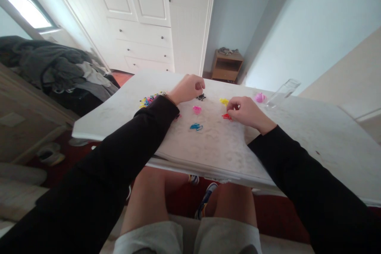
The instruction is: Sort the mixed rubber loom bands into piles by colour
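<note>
On a white table (214, 147) lie small groups of coloured paper clips. My left hand (187, 88) is curled with fingers pinched just above a black clip group (201, 97). My right hand (246, 112) is closed in a pinch on the red clips (226, 116). Between the hands lie a pink group (197, 109), a blue group (196, 127) and a yellow group (224, 101). A mixed pile of clips (149, 100) sits behind my left wrist.
A clear plastic container (281, 93) lies on its side at the table's right, with a pink lid (260, 97) beside it. A white wardrobe (149, 16), a small wooden stand (226, 65) and a heap of clothes (56, 67) are beyond.
</note>
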Motion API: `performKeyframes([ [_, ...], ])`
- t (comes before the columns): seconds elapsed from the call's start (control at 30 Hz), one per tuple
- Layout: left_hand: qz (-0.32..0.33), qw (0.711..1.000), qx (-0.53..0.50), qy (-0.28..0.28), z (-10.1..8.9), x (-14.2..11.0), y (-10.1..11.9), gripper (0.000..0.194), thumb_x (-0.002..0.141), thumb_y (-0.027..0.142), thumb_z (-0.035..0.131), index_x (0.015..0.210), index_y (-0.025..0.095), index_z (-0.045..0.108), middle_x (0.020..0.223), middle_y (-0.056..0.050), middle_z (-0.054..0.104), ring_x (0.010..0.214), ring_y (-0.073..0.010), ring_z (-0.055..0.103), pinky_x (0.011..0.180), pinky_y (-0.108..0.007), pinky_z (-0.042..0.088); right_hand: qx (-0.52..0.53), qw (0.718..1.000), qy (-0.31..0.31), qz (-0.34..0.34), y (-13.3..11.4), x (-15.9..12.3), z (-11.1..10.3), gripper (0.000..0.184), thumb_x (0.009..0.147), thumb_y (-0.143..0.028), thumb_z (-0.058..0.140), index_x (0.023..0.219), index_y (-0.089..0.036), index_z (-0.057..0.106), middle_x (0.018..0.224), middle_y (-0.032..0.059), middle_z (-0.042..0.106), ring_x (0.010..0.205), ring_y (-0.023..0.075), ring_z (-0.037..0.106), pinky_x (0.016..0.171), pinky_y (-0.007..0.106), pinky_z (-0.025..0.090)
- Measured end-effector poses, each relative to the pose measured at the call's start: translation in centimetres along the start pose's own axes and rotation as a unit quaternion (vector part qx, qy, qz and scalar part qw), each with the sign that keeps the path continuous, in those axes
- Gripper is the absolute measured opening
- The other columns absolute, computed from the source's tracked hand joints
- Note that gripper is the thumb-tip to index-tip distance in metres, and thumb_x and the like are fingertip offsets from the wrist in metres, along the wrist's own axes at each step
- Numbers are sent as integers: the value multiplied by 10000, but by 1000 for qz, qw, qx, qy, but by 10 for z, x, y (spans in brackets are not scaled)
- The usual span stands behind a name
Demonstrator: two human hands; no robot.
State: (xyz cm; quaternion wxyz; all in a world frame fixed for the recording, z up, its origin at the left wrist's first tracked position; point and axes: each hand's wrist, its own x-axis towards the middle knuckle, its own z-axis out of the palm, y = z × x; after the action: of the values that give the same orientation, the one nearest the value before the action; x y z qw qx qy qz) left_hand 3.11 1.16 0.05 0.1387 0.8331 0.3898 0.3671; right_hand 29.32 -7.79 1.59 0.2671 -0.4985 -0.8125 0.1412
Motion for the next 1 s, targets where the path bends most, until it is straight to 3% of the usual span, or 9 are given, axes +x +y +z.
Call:
performKeyframes([
  [0.17,6,1000,1,7,-2,-1,3,156,747,81,656,836,148,765,745,-21,734,687,-145,656,765,-301,540,0,1000,9,-5,4,1,0,107,663,-151,604,586,-211,649,687,31,692,642,175,544,650,349,399],
  [0.33,1,1000,11,11,-2,-4,8,170,781,98,640,861,140,785,745,-32,749,695,-157,683,696,-271,516,31,997,69,11,4,3,5,106,791,-217,643,705,-194,701,738,43,719,667,180,580,682,342,432],
  [0.47,-10,1000,-3,18,-1,-7,9,166,788,82,647,859,133,788,721,-26,744,682,-147,682,680,-253,504,68,995,70,-12,4,4,11,153,872,-271,653,748,-194,699,722,29,705,649,168,575,665,321,439],
  [0.77,-30,998,-31,42,2,-9,12,119,824,117,660,858,150,769,739,-21,750,671,-140,663,680,-249,512,107,992,61,-23,10,2,19,165,844,-251,735,707,-209,653,692,5,667,631,156,550,639,302,425],
  [1.0,9,998,-14,61,2,-13,20,138,842,99,651,905,164,755,817,-35,755,725,-155,671,749,-281,526,138,986,96,-22,13,2,27,265,878,-339,705,683,-227,565,661,-10,605,610,152,518,605,296,402],
])
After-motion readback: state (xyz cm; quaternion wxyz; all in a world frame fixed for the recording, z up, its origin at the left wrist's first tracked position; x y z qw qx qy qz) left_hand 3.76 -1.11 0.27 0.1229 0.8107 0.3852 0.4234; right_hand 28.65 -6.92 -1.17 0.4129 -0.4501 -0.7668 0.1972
